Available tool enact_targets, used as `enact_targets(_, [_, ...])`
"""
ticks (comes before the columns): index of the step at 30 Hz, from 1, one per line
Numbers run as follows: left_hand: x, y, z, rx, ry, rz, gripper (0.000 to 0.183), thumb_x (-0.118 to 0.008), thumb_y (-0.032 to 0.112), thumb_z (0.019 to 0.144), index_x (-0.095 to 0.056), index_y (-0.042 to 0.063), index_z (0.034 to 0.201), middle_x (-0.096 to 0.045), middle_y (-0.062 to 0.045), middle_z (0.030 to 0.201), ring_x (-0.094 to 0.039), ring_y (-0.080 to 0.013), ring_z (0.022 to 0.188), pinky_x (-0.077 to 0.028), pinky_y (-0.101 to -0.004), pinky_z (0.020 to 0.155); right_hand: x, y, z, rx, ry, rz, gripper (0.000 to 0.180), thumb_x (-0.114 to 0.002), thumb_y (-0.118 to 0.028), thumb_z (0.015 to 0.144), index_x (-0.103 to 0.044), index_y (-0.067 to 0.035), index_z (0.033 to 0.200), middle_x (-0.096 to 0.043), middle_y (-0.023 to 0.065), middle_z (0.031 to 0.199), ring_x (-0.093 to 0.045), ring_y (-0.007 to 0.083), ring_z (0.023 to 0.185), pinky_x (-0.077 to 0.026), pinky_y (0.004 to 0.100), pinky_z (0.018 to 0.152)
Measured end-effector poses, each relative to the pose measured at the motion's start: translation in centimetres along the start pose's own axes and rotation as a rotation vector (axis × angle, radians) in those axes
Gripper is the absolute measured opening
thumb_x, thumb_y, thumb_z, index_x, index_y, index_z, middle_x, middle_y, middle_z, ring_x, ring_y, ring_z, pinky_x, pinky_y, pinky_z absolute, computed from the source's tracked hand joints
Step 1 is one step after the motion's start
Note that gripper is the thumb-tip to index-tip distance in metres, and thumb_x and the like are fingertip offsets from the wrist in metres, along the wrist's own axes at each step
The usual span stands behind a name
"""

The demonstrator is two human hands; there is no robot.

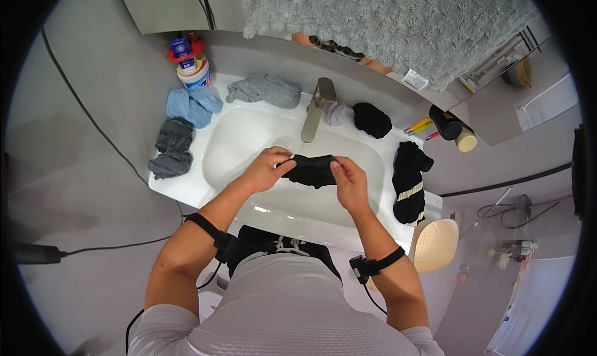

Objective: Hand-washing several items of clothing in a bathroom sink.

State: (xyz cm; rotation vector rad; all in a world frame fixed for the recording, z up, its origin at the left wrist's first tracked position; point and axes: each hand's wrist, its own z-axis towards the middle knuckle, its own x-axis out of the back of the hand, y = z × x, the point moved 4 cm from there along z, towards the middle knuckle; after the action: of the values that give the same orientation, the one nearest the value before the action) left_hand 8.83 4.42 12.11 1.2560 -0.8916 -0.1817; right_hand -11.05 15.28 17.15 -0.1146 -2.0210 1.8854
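A small black cloth item [309, 170] is stretched sideways over the basin of a white sink [224, 146]. My left hand [268, 169] pinches its left end between thumb and fingers. On the other end, my right hand [349, 181] grips the cloth near its upper corner. Just beyond the cloth stands a metal faucet [318, 109], its spout pointing toward me. The cloth's lower edge hangs loose and uneven. Whether it is a sock or another garment, I cannot tell.
Around the rim lie a grey cloth [266, 90], a light blue cloth [192, 105], dark grey cloths [172, 146], a small lilac cloth [335, 112], a black bundle [371, 120] and a black-and-cream striped cloth [410, 183]. A white tub [195, 76] stands back left; a beige basket [438, 244] sits right.
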Motion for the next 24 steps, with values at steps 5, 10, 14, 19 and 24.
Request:
enact_targets(5, [2.8,4.5,1.0,-0.34,0.116,0.023,0.032,-0.056,0.025,0.101,-0.065,0.003,0.122,-0.065,-0.009,0.118,-0.06,-0.0219,0.11,-0.046,-0.032,0.096,0.7,-2.3,1.7,0.069,0.076,0.197,0.02,-0.055,-0.016,0.102,-0.063,0.002,0.103,-0.062,-0.0022,0.086,-0.053,0.0046,0.078,-0.043,0.0204,0.072])
enact_targets(10, [4.9,7.1,2.5,-0.118,-0.14,-0.332,0.037,-0.066,0.026,0.094,-0.06,0.002,0.122,-0.068,-0.01,0.104,-0.064,-0.0174,0.094,-0.05,-0.0309,0.087,0.9,-8.8,2.6,0.088,0.063,0.318,0.021,-0.057,-0.018,0.102,-0.065,0.001,0.104,-0.061,-0.0043,0.084,-0.051,0.0033,0.076,-0.041,0.0196,0.07])
enact_targets(14, [6.0,4.1,2.6,-0.011,-0.456,0.078,0.042,-0.083,0.033,0.077,-0.068,0.001,0.099,-0.069,-0.011,0.094,-0.063,-0.0187,0.08,-0.051,-0.031,0.075,1.3,-10.5,1.9,0.112,0.022,0.348,0.019,-0.058,-0.017,0.101,-0.065,0.0,0.105,-0.061,-0.0055,0.084,-0.05,0.0024,0.073,-0.04,0.0199,0.067])
enact_targets(19, [5.0,-1.6,0.9,-0.12,-0.546,0.054,0.036,-0.081,0.032,0.079,-0.07,0.002,0.097,-0.065,-0.012,0.086,-0.062,-0.0235,0.082,-0.049,-0.0329,0.077,4.8,-5.7,-0.7,0.002,0.076,0.076,0.023,-0.061,-0.018,0.099,-0.066,0.002,0.108,-0.057,-0.0059,0.08,-0.047,0.0025,0.073,-0.039,0.02,0.067])
enact_targets(24, [6.0,-6.4,-2.3,0.14,-0.626,0.057,0.037,-0.075,0.011,0.081,-0.063,0.006,0.115,-0.069,-0.007,0.098,-0.064,-0.0181,0.084,-0.049,-0.0314,0.083,5.1,0.3,-4.8,-0.21,0.103,0.216,0.022,-0.061,-0.02,0.099,-0.068,-0.001,0.108,-0.064,-0.0015,0.084,-0.056,0.006,0.076,-0.047,0.024,0.066])
